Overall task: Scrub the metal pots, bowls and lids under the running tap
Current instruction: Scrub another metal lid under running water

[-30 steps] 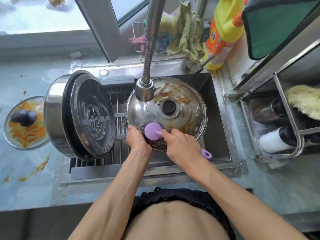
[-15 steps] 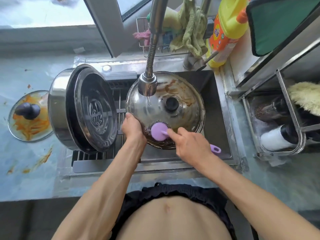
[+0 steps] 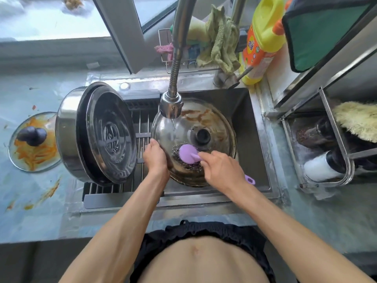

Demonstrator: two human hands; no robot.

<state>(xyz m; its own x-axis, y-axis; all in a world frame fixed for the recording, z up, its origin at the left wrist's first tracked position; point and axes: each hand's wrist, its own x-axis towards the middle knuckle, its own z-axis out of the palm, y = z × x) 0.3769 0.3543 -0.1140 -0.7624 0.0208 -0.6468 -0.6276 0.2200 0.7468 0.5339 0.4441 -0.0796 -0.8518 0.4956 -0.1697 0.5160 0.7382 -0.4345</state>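
Far left of the grip, dirty glass lid (image 3: pixel 34 144) parked on counter, then steel pot (image 3: pixel 95 133) tipped on its side on the drain rack (image 3: pixel 142 127), likely draining or queued. Left hand (image 3: pixel 156 158) curled on near-left rim of metal lid (image 3: pixel 212 123), tilting it up in sink (image 3: pixel 255 127) so the thin trickle from tap head (image 3: pixel 171 106) lands above scrub zone. Right hand (image 3: pixel 221 170) clamped on purple brush (image 3: pixel 188 153) handle, steel-wool head pressed just below the knob (image 3: pixel 202 136); brown residue beyond the knob probably next.
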